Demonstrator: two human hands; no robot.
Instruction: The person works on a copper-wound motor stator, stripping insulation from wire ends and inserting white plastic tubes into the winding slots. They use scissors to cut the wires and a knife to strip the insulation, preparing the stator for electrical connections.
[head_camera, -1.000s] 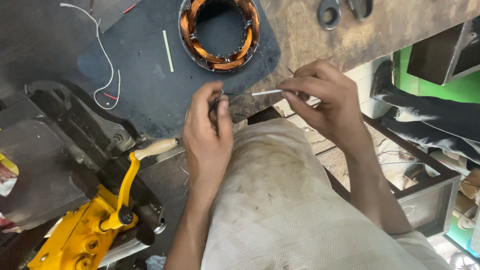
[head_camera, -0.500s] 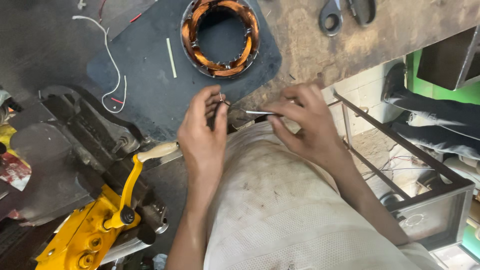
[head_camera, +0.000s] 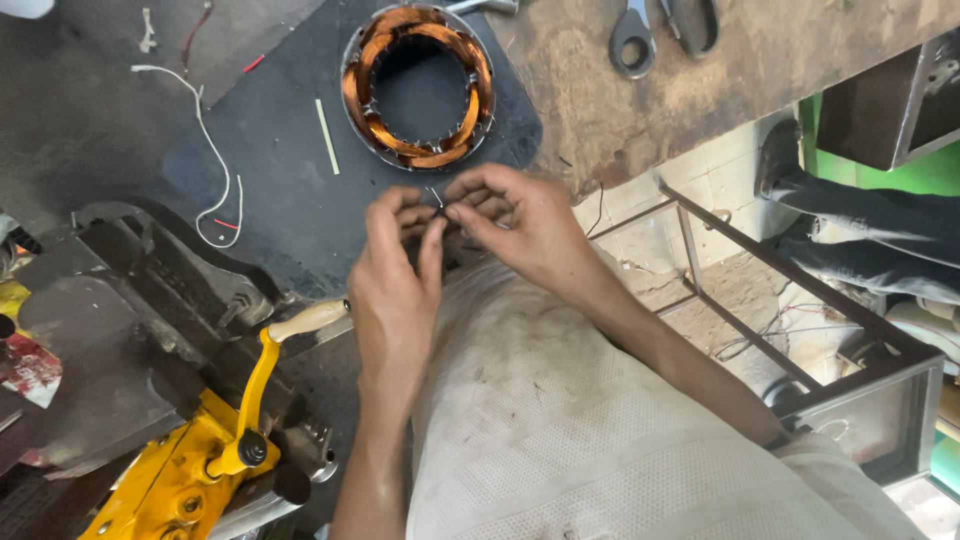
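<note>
My left hand (head_camera: 397, 270) and my right hand (head_camera: 510, 225) meet fingertip to fingertip just below a round motor stator (head_camera: 418, 86) with copper windings. Between the fingertips they pinch a small thin wire piece (head_camera: 437, 200); most of it is hidden by the fingers. The stator lies on a dark rubber mat (head_camera: 290, 200) on the workbench. My lap, covered in pale cloth (head_camera: 600, 430), is under both forearms.
A yellow hand-crank machine (head_camera: 190, 470) with a pale handle (head_camera: 305, 320) stands at lower left beside a dark vise (head_camera: 150, 260). A loose white wire (head_camera: 215, 160) and a pale stick (head_camera: 327, 137) lie on the mat. Scissors handles (head_camera: 650, 30) rest top right; a metal frame (head_camera: 800, 300) stands right.
My right hand has moved left to meet my left hand; the thin white piece it held out sideways is now tucked between both hands' fingertips. The view has shifted slightly.
</note>
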